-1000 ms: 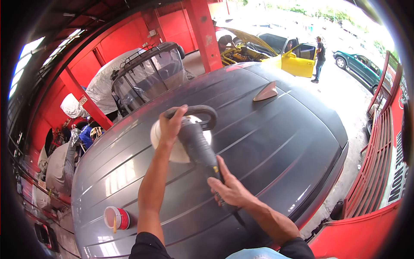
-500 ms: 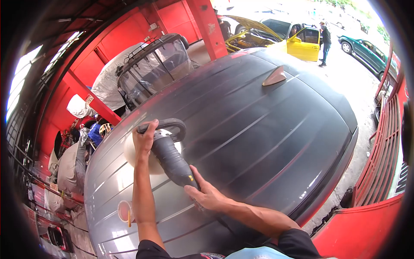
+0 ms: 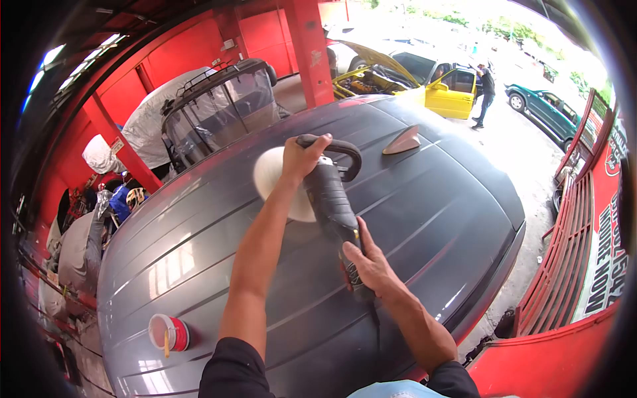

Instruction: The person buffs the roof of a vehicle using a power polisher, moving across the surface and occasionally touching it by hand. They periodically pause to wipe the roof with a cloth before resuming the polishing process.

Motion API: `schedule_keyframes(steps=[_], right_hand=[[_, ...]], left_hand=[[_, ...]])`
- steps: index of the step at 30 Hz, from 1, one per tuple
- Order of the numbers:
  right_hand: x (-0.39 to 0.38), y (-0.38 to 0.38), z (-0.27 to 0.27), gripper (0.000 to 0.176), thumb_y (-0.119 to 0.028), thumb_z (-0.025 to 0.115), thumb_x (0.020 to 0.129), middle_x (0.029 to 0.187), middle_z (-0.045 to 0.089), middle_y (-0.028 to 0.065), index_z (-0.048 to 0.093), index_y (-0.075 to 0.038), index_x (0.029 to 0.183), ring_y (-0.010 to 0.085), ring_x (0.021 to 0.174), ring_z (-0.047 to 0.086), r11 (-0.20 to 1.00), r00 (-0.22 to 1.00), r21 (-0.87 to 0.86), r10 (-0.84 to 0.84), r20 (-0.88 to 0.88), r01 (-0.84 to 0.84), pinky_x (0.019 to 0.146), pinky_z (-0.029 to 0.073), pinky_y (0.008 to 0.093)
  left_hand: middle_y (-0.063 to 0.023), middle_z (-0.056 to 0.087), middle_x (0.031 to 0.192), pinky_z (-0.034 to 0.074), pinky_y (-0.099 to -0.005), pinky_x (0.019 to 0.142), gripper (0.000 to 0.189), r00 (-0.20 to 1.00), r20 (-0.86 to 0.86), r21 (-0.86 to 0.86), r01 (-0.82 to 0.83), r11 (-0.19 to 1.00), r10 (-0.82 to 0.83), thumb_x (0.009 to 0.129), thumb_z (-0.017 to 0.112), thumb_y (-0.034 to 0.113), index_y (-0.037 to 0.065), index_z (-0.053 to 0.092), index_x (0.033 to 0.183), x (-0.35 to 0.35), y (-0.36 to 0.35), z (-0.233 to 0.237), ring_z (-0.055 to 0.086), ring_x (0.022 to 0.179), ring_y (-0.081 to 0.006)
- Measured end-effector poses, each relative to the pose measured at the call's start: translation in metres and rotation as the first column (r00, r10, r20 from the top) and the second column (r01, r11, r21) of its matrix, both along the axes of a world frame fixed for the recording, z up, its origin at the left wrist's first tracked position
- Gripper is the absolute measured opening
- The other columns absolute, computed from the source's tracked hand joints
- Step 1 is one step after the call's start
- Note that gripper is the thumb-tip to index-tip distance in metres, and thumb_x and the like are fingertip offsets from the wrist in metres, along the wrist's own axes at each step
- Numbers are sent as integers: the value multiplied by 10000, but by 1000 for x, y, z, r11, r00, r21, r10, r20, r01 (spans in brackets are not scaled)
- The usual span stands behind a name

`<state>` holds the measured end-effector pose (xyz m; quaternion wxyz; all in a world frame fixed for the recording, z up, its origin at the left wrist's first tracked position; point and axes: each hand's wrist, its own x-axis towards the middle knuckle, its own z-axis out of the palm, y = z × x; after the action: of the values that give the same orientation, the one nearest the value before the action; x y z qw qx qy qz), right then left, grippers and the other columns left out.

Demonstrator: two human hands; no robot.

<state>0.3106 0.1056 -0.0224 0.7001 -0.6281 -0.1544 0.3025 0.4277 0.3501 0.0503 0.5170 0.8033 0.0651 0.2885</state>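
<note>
A black polishing machine with a white round pad lies against the dark grey car roof. My left hand is wrapped round the curved front handle at the machine's head. Further back, my right hand grips the rear of its body, where a cord trails down. The pad looks blurred and is partly covered by my left arm. On the roof's left part stands a red and white tub with a yellowish stick in it.
A pinkish-brown fin antenna stands on the roof beyond the machine. Behind are a red pillar, a yellow car with its hood up, a person and a green car. Red railings line the right.
Both my hands have moved the machine forward and right over the roof, closer to the fin antenna. The view has shifted, and the tub shows more fully.
</note>
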Motion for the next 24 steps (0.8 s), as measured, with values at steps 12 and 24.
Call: schedule_keyframes(steps=[12, 24], right_hand=[[103, -43, -28, 746, -295, 567, 1003, 844, 569, 90, 134, -261, 1609, 169, 577, 585, 976, 971, 46, -217, 103, 214, 428, 501, 335], [90, 5, -43, 757, -282, 562, 1011, 834, 594, 94, 99, -275, 1610, 172, 551, 588, 986, 990, 112, -128, 55, 121, 401, 494, 331]], left_hand=[[-86, 705, 669, 526, -355, 657, 486, 949, 248, 17, 199, 980, -197, 778, 745, 450, -36, 732, 792, 142, -60, -25, 688, 679, -153], [-82, 690, 706, 506, -353, 615, 470, 995, -39, 42, 92, 995, -90, 737, 788, 444, -16, 729, 814, 109, -10, -6, 638, 622, -176]])
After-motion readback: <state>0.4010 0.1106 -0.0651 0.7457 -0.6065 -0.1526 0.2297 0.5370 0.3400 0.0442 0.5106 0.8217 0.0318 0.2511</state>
